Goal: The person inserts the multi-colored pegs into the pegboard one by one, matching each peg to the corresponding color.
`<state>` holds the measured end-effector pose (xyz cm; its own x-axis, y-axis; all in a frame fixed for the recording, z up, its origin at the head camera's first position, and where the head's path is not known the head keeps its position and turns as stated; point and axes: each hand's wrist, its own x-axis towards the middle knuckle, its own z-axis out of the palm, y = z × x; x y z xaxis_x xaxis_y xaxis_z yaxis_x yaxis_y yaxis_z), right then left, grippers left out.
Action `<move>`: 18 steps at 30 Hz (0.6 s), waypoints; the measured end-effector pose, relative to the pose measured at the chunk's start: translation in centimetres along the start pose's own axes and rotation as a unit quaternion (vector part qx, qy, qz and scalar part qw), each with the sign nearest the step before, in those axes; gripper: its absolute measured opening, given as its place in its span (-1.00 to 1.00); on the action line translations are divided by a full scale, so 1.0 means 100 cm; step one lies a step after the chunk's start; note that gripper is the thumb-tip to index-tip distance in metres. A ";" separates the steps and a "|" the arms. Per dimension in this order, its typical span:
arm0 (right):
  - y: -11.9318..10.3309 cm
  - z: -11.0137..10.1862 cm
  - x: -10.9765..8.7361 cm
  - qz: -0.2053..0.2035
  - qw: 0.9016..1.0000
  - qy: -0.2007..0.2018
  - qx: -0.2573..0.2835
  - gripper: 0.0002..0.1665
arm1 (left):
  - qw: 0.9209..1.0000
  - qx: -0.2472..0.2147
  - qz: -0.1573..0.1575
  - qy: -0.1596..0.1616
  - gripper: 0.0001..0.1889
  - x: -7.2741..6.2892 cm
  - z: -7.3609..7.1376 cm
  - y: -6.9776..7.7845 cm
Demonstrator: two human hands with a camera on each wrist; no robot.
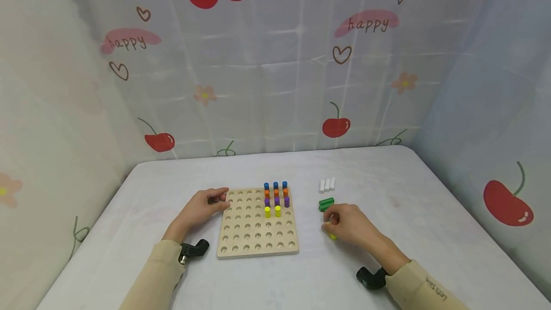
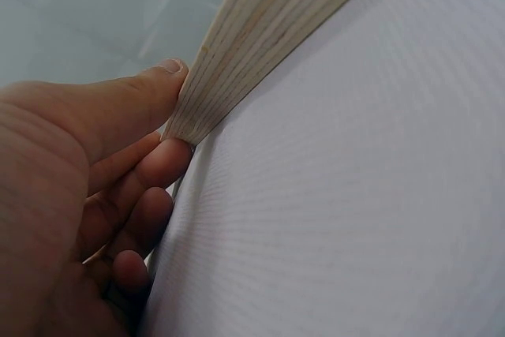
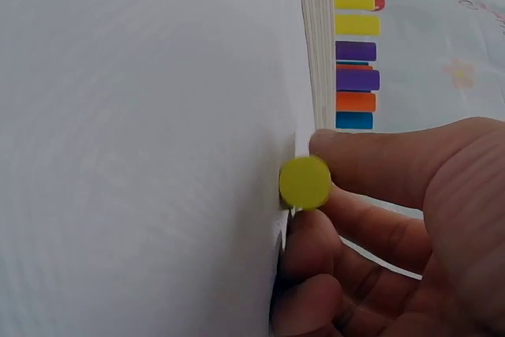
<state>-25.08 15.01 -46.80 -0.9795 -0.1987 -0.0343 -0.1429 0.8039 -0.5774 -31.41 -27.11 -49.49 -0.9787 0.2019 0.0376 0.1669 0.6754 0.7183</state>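
Note:
A square wooden pegboard (image 1: 258,255) with rows of round holes lies on the table. My left hand (image 1: 201,210) grips its left edge near the far corner; in the left wrist view the thumb (image 2: 150,96) lies against the board's side. Toward the board's far right stand three blue pegs (image 1: 276,185), three orange pegs (image 1: 276,193), three purple pegs (image 1: 277,202) and two yellow pegs (image 1: 277,211). To the right of the board, my right hand (image 1: 350,224) pinches a yellow peg (image 3: 305,183) at the tabletop, largely hidden in the head view.
Green pegs (image 1: 326,201) lie just beyond the right hand, partly covered by it. Farther back are three white pegs (image 1: 327,185) side by side. A white cloth covers the table (image 1: 181,176), and a printed curtain (image 1: 262,109) hangs behind its far edge.

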 end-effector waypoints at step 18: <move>-0.003 -0.001 0.002 -0.013 1.000 0.011 0.001 -0.94 | 1.000 -0.004 -0.015 -0.001 -0.42 0.001 0.001 -0.001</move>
<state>-25.27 14.78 -46.55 -0.9782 -0.2076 -0.0005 -0.1688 0.7968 -0.5802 -31.54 -27.14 -49.63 -0.9831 0.1826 0.0143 0.1361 0.6763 0.7240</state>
